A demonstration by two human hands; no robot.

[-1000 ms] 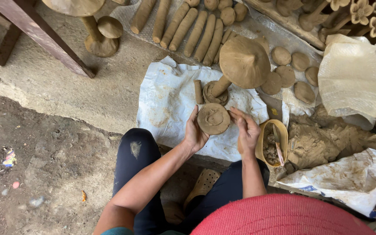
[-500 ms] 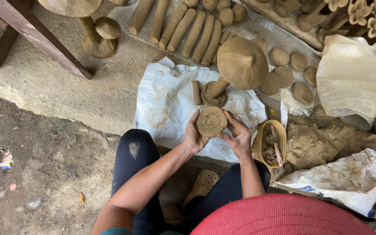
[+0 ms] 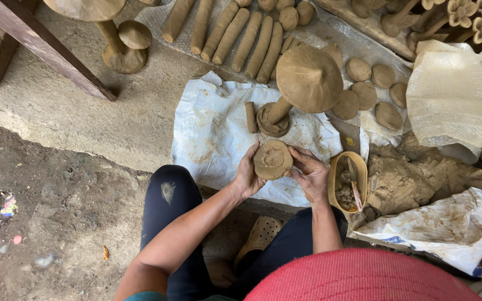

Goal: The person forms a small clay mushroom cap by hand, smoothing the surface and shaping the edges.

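Seated low, knees apart, sandal [image 3: 260, 237] between the legs. Both hands work a clay disc [image 3: 273, 159] held just above the near edge of the white sheet [image 3: 213, 134].

Left hand [image 3: 247, 177] cups the disc's left rim, fingers curled under and thumb on top. Right hand [image 3: 309, 175] closes on the right rim, fingertips pressing into the edge. The disc is thus carried between both hands, clear of the sheet, face up, with a faint raised swirl on top.

Judgement on the shaping: the disc looks soft, so support from beneath matters. Pinch the rim in small even bites and turn the piece a little at a time, so that thickness stays even all round. Pressure from one hand alone would likely warp it, so keep both rims matched.

Just right of the right hand, off the sheet's near right corner: a small tub [image 3: 347, 181] of wet clay with a stick tool in it, then a big clay heap [image 3: 425, 175] on plastic.

Mid-sheet: a clay mushroom [image 3: 302, 83], tilted, stem on a round base, and a short clay peg [image 3: 250, 116] beside it.

Beyond the sheet's far edge: a row of clay rolls [image 3: 241, 33] and flat rounds [image 3: 372, 83].
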